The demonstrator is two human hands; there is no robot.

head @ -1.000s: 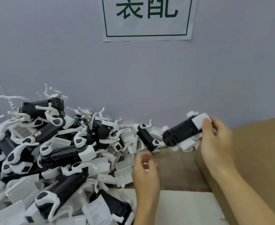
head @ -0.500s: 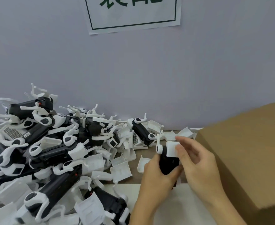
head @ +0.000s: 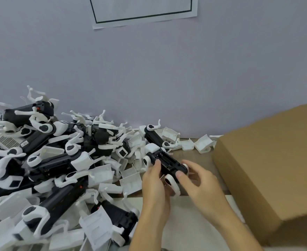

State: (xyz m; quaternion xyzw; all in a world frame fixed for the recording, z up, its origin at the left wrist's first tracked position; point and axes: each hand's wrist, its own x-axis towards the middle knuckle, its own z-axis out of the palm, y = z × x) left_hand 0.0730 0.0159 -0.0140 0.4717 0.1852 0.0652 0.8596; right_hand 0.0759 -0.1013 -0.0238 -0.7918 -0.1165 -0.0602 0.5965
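Unit has dropped from upright to lying nearly flat since the last frame, long axis now running 10 to 4 o'clock, and both hands sit lower and closer to the pile. Left hand is curled round the near-left side, thumb on top of the black body. Right hand pinches the 4 o'clock end, thumb on the top face, fingers loosely bent behind it. Unit is held just above the surface, touching neither pile nor box. Progress, my read: mid-cycle on this piece. It already carries a white cap at the 10 o'clock end and white arms at the corners; I can't tell whether anything is still missing, so this looks like a check or a last fit before it gets put down. Plenty left: the pile at 9 o'clock of the hands mixes black units with loose white parts, and more loose white shells lie at 12 to 1 o'clock along the wall. Finished and unfinished units can't be told apart there. Only container is the cardboard box at 3 o'clock; just its outer faces show, contents not visible.
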